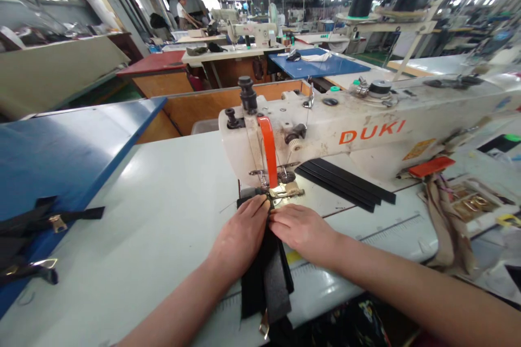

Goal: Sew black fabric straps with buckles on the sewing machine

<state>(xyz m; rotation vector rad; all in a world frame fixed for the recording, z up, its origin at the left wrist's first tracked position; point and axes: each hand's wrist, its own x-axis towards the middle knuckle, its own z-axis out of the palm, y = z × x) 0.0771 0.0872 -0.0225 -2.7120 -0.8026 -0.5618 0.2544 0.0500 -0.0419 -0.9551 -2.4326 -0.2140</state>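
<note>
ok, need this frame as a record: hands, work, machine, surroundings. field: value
left_hand: left hand, fingers on the layered black fabric strips; grip unclear
right_hand: right hand, fingertips at the same strips' right side; grip unclear
machine: off-white sewing machine with orange DUKI lettering
needle_area: bright orange curved strip in front, just beyond the fingertips
right_of_needle: flat, overlapping black bands
far_left: glossy blue tabletop
background: person in a white top

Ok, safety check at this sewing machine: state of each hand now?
Left hand: on the black material; grip can't be told.
Right hand: touching it too; grip unclear.
</note>
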